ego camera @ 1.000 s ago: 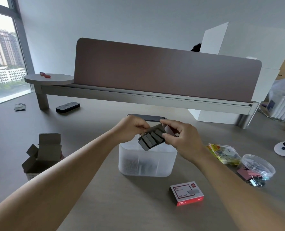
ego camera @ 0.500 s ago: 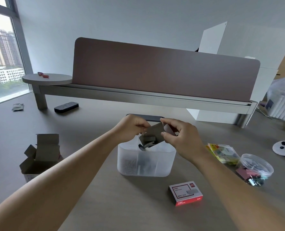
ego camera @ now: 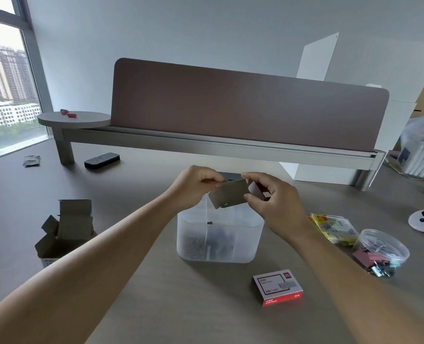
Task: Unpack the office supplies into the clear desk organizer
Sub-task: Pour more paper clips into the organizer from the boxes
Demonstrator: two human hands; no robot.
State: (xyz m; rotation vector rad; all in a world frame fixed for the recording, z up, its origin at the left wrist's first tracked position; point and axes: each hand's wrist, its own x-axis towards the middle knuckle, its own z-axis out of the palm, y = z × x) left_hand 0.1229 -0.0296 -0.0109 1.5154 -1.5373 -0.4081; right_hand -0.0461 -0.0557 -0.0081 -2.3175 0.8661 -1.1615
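The grey staple strips that sat in the cardboard tray (ego camera: 230, 196) a second ago have gone, seemingly into the clear desk organizer (ego camera: 219, 235) directly beneath it; dark contents now show through its frosted wall. The left hand (ego camera: 196, 182) pinches the tray's left end, and the right hand (ego camera: 271, 198) pinches its right end, fingers curled. Any strip lodged in the tilted tray could fall outside the rim onto the desk (ego camera: 156, 294). The unopened staple box (ego camera: 278, 289) waits nearby.
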